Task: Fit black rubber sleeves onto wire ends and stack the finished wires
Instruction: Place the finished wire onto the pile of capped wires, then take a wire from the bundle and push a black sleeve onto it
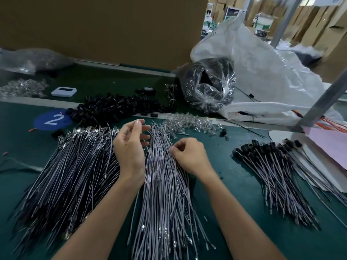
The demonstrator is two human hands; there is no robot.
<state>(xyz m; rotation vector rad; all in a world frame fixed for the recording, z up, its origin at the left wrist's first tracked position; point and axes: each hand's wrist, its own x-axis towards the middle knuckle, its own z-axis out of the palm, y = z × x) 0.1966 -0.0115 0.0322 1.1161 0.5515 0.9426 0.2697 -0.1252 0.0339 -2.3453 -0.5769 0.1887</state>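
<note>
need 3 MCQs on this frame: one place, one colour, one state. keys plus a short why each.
1. Where does the sleeved stack lie?
A. right side of the mat
B. left side of the mat
C. inside a bag

2. What colour is the disc marked 2?
A. red
B. blue
C. white

3. What is the right hand doing?
A. lying flat on the mat
B. pinching grey wires
C. gripping a bag

Key:
1 A, its black-tipped wires fan out at the right of the mat.
2 B, a white 2 sits on a blue ground.
3 B, its fingers curl onto the grey wires.
</note>
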